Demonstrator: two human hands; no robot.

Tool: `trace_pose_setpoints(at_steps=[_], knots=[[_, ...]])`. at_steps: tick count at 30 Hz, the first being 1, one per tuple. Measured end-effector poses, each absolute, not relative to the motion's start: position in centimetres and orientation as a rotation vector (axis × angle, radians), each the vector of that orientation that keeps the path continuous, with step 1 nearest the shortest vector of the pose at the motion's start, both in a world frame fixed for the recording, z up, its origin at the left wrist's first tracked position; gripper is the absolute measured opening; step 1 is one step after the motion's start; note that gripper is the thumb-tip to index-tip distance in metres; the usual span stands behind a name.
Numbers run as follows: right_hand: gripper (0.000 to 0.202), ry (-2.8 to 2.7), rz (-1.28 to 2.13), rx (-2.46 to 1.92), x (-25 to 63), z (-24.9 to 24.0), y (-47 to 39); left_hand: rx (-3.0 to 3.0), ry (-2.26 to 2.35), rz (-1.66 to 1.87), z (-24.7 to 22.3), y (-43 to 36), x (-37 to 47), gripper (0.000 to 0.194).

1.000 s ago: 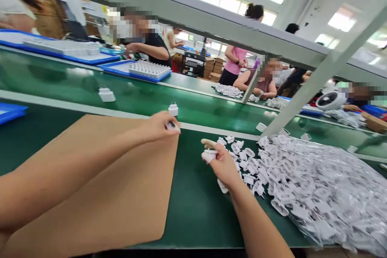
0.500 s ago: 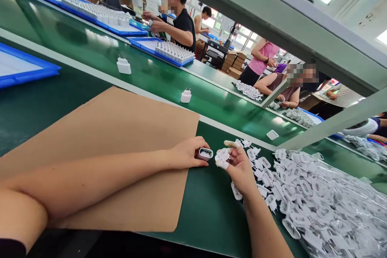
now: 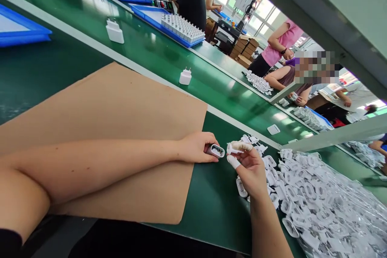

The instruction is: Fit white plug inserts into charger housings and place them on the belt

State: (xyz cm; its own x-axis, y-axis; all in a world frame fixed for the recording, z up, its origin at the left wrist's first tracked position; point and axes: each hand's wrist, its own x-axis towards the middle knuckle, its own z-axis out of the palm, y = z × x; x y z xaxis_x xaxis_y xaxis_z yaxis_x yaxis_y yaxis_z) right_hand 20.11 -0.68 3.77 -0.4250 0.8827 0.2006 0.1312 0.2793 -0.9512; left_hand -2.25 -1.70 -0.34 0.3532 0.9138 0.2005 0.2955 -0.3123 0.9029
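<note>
My left hand (image 3: 203, 147) is closed round a white charger housing (image 3: 218, 151), whose open end faces right and shows parts inside. Just to the right, my right hand (image 3: 249, 163) pinches a small white plug cover (image 3: 235, 149) between thumb and forefinger; both fingertips wear white finger cots. A narrow gap separates the cover from the housing. Close behind my right hand lies a heap of white plug covers (image 3: 314, 193), partly in clear plastic. Under my left forearm is a brown cardboard sheet (image 3: 145, 109) on the green bench.
Two white chargers, one nearer the left (image 3: 115, 31) and one in the middle (image 3: 185, 76), stand on the green belt (image 3: 145, 56) with a loose cover (image 3: 273, 129). A blue tray (image 3: 24, 38) is at left. A metal beam (image 3: 332, 135) crosses the right. Co-workers sit opposite.
Both hands appear slightly farther right as the view shifts. My right hand has turned the plug cover, which now shows more edge-on beside the housing's open end.
</note>
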Motion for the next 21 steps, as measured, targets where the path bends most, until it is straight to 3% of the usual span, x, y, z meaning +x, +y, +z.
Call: trace_pose_setpoints(at_steps=[4, 8, 12, 21], knots=[[0.022, -1.784, 1.11, -0.947, 19.5, 3.9, -0.7, 1.788, 1.049, 0.946, -0.4, -1.6, -2.2, 0.03], [0.041, -1.847, 0.83, -1.025, 19.2, 4.4, -1.2, 1.763, 1.089, 0.918, -0.3, -1.5, -2.1, 0.036], [0.025, -2.166, 0.552, -1.003, 19.1, 4.5, -1.7, 1.743, 1.116, 0.875, -0.2, -1.4, -2.2, 0.031], [0.024, -2.217, 0.304, -0.995, 18.3, 3.5, -1.5, 1.771, 1.096, 0.904, -0.4, -1.2, -2.2, 0.03]])
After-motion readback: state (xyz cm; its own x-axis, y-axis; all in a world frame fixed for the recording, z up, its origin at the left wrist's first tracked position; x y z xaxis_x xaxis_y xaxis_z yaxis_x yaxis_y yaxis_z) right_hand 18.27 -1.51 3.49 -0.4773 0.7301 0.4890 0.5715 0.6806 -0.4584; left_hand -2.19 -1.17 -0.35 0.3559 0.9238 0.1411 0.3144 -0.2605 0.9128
